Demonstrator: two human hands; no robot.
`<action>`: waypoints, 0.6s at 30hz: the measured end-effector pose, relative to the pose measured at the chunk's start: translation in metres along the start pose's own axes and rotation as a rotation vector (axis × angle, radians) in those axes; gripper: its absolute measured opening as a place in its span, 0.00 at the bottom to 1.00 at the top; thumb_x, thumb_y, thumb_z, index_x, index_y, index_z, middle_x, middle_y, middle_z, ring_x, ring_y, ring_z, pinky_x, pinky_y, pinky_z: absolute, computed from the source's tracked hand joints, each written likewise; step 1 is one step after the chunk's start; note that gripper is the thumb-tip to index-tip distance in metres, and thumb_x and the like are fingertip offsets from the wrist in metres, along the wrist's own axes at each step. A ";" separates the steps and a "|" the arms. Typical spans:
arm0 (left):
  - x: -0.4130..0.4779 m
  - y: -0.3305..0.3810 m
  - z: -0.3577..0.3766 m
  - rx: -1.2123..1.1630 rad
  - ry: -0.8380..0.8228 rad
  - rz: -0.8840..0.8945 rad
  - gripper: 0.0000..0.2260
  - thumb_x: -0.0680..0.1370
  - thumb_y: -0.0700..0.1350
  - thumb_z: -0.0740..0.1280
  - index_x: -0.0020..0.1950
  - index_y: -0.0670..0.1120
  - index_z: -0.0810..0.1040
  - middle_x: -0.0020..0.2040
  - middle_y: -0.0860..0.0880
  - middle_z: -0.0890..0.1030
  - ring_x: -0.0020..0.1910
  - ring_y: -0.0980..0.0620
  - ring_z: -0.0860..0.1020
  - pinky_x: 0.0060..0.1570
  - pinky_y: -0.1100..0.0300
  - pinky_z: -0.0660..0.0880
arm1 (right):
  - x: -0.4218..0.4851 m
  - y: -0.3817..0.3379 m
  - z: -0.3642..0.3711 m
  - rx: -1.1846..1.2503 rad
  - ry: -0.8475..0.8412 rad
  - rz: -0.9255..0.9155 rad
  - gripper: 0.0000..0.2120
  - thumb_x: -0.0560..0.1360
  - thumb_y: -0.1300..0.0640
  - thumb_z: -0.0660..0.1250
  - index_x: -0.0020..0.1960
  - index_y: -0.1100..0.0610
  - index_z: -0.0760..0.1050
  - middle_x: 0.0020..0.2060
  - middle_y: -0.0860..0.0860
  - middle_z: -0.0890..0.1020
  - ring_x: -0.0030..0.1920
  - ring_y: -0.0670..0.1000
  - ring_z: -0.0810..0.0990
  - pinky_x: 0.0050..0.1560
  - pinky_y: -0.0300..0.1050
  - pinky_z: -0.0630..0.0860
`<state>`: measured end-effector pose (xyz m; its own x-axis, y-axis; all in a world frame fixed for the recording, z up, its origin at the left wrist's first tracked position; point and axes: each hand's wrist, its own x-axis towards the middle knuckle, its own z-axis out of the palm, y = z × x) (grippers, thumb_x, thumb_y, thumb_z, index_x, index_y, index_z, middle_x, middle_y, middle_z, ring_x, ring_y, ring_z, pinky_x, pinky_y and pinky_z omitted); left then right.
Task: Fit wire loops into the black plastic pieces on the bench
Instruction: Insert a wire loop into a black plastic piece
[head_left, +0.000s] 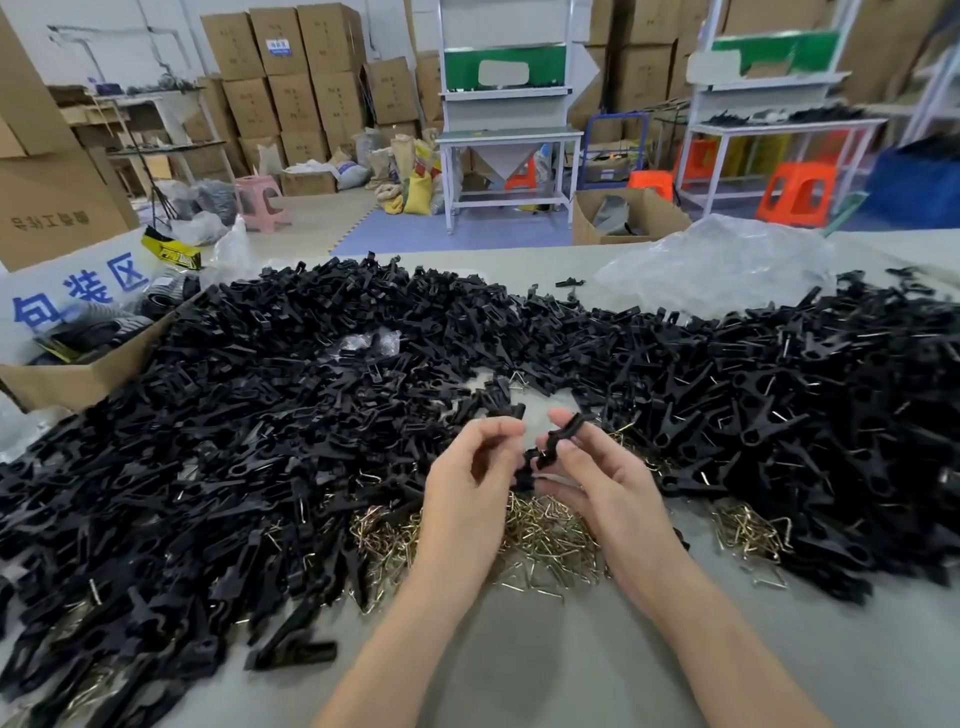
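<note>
Forearms: both reach in over the near edge of the bench (519, 654), with bare worktop under them.
Stray piece: one black part (291, 652) lies alone near the near edge, left of the arms.
Wire loops (545, 535): a brass-coloured tangle on the worktop right below the hands, with a smaller clump (748, 530) off to the right.
Left hand (470, 473): raised over the loops, fingers curled, thumb and forefinger drawn together. Whether they pinch a loop cannot be told.
Right hand (613, 478): its fingers grip the black plastic piece (550, 449), held slantwise between the two hands, clear of the bench.
Step, as a guess: lining a loop up with the held piece before pressing it in.
Risk, slipping: the springy wire could skip out of its seat if pushed in askew, and so fly into the heaps.
Risk, tangling: loops hook one another, so lifting one may drag several along and scatter them.
Risk, mixing: finished and unfitted parts lie close, so a piece dropped on the wrong side gets lost.
Left heap (234, 415): black pieces spread from the near left corner to the far edge.
Right heap (779, 395): more black pieces, many showing wire, running to the right edge.
Cardboard box (88, 379): at the left edge, touching the left heap.
Plastic bag (722, 265): crumpled and clear, near the far edge on the right.
</note>
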<state>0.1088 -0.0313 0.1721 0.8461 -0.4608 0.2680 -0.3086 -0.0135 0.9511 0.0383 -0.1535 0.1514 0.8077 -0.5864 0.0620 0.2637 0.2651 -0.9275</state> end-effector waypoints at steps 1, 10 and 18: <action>0.000 -0.003 0.000 0.000 -0.006 -0.004 0.10 0.81 0.41 0.68 0.52 0.57 0.82 0.48 0.58 0.85 0.49 0.60 0.81 0.52 0.61 0.78 | 0.000 0.000 0.000 -0.006 -0.005 -0.001 0.13 0.81 0.62 0.65 0.59 0.48 0.83 0.53 0.54 0.86 0.52 0.55 0.85 0.50 0.44 0.82; 0.000 -0.006 0.001 0.076 -0.054 0.119 0.13 0.81 0.46 0.67 0.58 0.66 0.77 0.50 0.63 0.83 0.51 0.59 0.82 0.49 0.70 0.76 | 0.002 -0.005 0.001 -0.029 -0.040 0.000 0.13 0.82 0.64 0.64 0.61 0.51 0.82 0.54 0.55 0.86 0.55 0.56 0.85 0.51 0.44 0.82; -0.001 -0.002 -0.004 -0.083 0.058 0.088 0.07 0.82 0.51 0.65 0.46 0.58 0.80 0.36 0.52 0.83 0.35 0.57 0.80 0.38 0.66 0.76 | -0.001 -0.006 0.002 -0.067 -0.074 -0.032 0.14 0.81 0.62 0.67 0.56 0.45 0.85 0.52 0.51 0.86 0.54 0.53 0.85 0.52 0.44 0.82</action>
<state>0.1101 -0.0276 0.1700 0.8419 -0.4045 0.3572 -0.3477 0.0997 0.9323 0.0369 -0.1530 0.1579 0.8368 -0.5351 0.1164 0.2559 0.1941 -0.9470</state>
